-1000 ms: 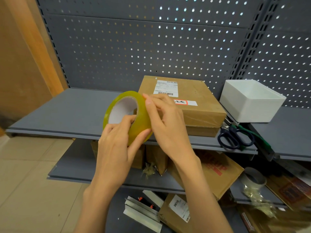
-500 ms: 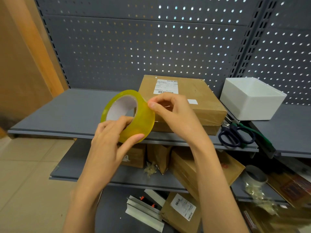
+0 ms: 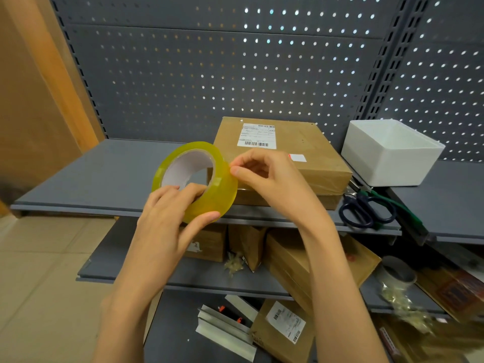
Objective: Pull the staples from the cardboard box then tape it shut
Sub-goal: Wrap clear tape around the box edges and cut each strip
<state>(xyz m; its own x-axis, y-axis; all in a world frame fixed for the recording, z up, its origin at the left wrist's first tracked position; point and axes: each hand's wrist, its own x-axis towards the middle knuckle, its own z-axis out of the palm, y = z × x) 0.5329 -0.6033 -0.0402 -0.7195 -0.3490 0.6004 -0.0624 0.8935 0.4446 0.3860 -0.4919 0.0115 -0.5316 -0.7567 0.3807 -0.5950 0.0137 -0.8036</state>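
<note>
Left hand (image 3: 167, 221): holds the yellow tape roll (image 3: 195, 180) up, fingers through the hole and thumb under the rim.
Right hand (image 3: 264, 179): pinches at the roll's outer side (finger and thumb tips together on the tape).
Cardboard box (image 3: 281, 158): lies flat on the grey shelf (image 3: 104, 179), closed, behind the hands.
Scissors (image 3: 366, 210): on the shelf, just right of the box.
White tub (image 3: 390, 153): further right.

Dim even light, wide-angle bowing, blurred lower-right corner, backlit pegboard (image 3: 235, 74) holes
</note>
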